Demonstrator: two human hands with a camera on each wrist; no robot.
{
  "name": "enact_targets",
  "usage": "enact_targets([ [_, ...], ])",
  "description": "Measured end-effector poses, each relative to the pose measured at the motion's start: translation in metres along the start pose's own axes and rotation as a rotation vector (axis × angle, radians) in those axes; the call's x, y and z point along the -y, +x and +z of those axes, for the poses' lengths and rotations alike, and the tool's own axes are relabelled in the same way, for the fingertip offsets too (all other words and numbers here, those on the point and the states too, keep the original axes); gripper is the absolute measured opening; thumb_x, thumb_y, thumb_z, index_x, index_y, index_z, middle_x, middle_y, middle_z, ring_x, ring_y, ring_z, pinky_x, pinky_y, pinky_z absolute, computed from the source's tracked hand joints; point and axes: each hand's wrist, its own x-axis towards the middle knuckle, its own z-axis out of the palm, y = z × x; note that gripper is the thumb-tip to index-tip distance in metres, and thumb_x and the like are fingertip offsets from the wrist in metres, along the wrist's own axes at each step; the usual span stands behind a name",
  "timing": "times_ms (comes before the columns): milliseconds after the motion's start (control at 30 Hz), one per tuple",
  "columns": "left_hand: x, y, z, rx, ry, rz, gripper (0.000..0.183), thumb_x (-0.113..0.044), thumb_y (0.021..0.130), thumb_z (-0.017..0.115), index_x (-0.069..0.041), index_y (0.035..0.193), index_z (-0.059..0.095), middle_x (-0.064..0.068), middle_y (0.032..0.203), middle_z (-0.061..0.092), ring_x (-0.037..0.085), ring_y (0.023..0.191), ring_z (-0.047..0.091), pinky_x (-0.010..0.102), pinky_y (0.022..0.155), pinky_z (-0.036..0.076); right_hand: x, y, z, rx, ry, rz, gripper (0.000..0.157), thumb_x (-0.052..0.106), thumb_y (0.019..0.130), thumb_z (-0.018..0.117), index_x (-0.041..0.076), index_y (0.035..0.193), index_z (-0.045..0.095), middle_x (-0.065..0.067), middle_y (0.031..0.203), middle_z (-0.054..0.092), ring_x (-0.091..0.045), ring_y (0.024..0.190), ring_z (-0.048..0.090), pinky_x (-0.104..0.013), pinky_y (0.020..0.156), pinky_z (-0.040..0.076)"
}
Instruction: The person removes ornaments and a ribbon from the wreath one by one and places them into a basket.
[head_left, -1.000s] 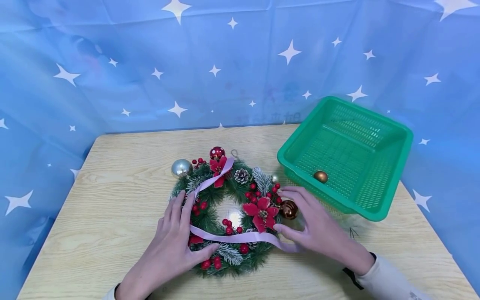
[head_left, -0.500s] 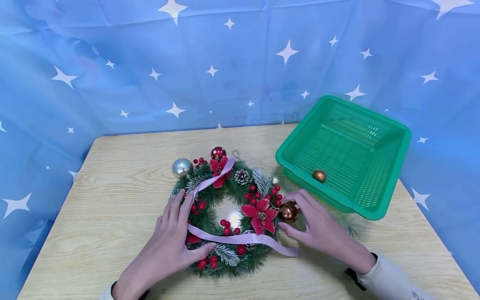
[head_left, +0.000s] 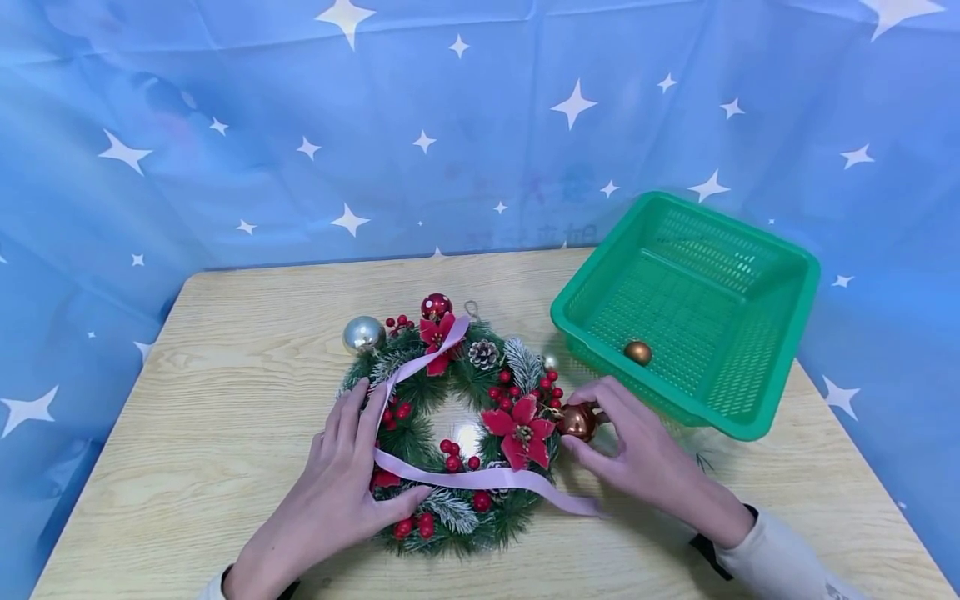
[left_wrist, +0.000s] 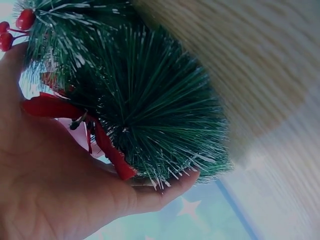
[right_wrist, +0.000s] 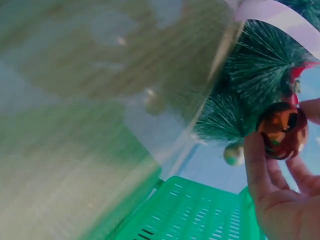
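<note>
Centrally on a table (head_left: 247,358) lies a green wreath (head_left: 423,392), its left side gripped by the left hand (head_left: 337,475); the right hand (head_left: 637,442) pinches a copper bauble (head_left: 577,422) at the wreath's right edge.

Room lies behind the wreath (head_left: 427,392); basket (head_left: 697,308) blocks right.

Head view bright, fairly crisp (white glare (head_left: 469,439) on the tabletop (head_left: 247,400)); wrist views softer, hazy.
</note>
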Motion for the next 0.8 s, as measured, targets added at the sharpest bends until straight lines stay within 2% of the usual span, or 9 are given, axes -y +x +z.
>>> enact_targets([
  [133,0.000,0.000,0.000,-0.004,-0.004,0.005,0.132,-0.078,0.086,0.077,-0.017,0.177,0.003,0.019,0.179,0.010,0.054,0.159,0.015,0.086,0.108,0.030,0.004,0.005,-0.004,-0.033,-0.013,-0.026,0.047,0.016,0.088,0.090,0.015,0.128,0.066,0.008,0.126,0.066,-0.009,0.104,0.062,-0.034,0.082,0.059],
  [333,0.001,0.000,0.001,-0.012,-0.010,0.012,0.132,-0.078,0.086,0.077,-0.018,0.177,0.003,0.019,0.179,0.011,0.053,0.159,0.016,0.085,0.109,0.030,0.006,0.011,-0.010,-0.047,-0.014,-0.015,0.044,0.019,0.090,0.089,0.016,0.127,0.065,0.009,0.126,0.064,-0.008,0.107,0.060,-0.029,0.084,0.057],
  [600,0.000,0.001,0.001,-0.016,-0.008,0.014,0.133,-0.079,0.085,0.077,-0.019,0.177,0.003,0.019,0.179,0.011,0.052,0.159,0.016,0.085,0.110,0.030,0.004,0.018,-0.020,-0.118,0.009,-0.062,0.045,0.010,0.086,0.089,0.007,0.125,0.066,0.001,0.123,0.067,-0.010,0.102,0.063,-0.018,0.083,0.056],
  [800,0.001,0.000,0.001,-0.017,-0.002,0.004,0.133,-0.080,0.085,0.076,-0.019,0.177,0.002,0.019,0.179,0.011,0.052,0.159,0.017,0.085,0.108,0.031,0.003,0.023,-0.031,-0.151,0.042,-0.061,0.047,0.002,0.084,0.090,0.004,0.124,0.066,-0.002,0.120,0.068,-0.011,0.101,0.065,-0.017,0.085,0.057],
])
